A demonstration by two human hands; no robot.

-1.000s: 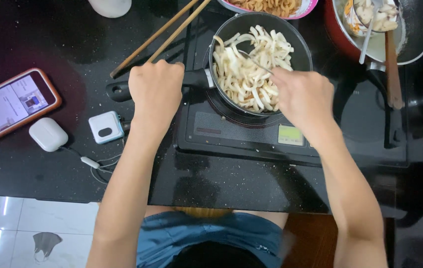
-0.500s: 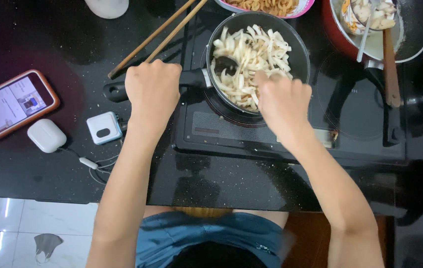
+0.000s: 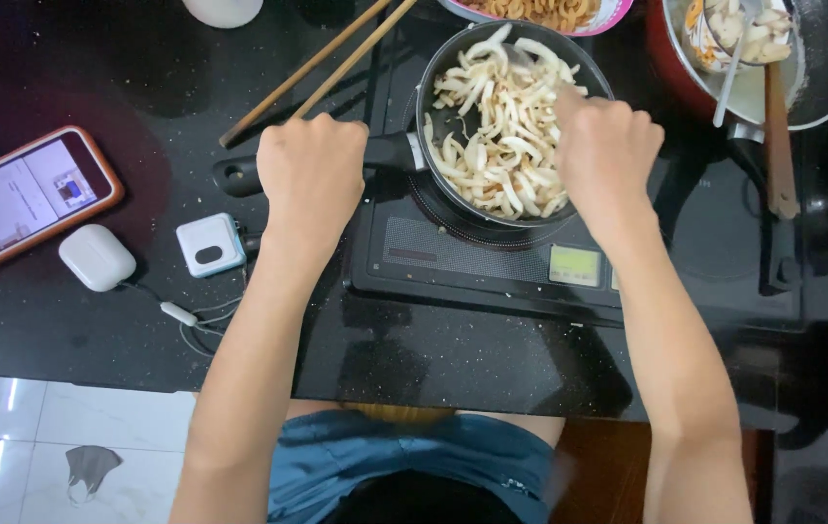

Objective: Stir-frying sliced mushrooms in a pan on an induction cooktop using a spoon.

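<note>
Since half a second ago the right hand (image 3: 608, 146) has moved up along the pan's right rim, and the pale strips in the pan have shifted, more now heaped toward the far side. Left hand (image 3: 312, 175) stays put, grip wrapped tight round the black pan handle (image 3: 239, 175), which sticks out left of the fist. Pan (image 3: 433, 73) sits on the black cooktop (image 3: 472, 262), just right of that fist. It is full of white noodle-like strips (image 3: 501, 126). Right hand hangs over the pan's right edge with fingers curled in a closed grip; what it pinches is hidden under the knuckles, can't tell, though a thin utensil tip (image 3: 523, 56) pokes out toward the far strips. Long wooden chopsticks (image 3: 317, 68) lie slanted on the tabletop (image 3: 94, 340), behind the left hand, not touching it. Phone (image 3: 26, 199), white earbud case (image 3: 96, 257) and small white charger (image 3: 210, 245) lie left of the left arm. Second pan with a wooden spatula (image 3: 778, 136) is off to the right, apart.
</note>
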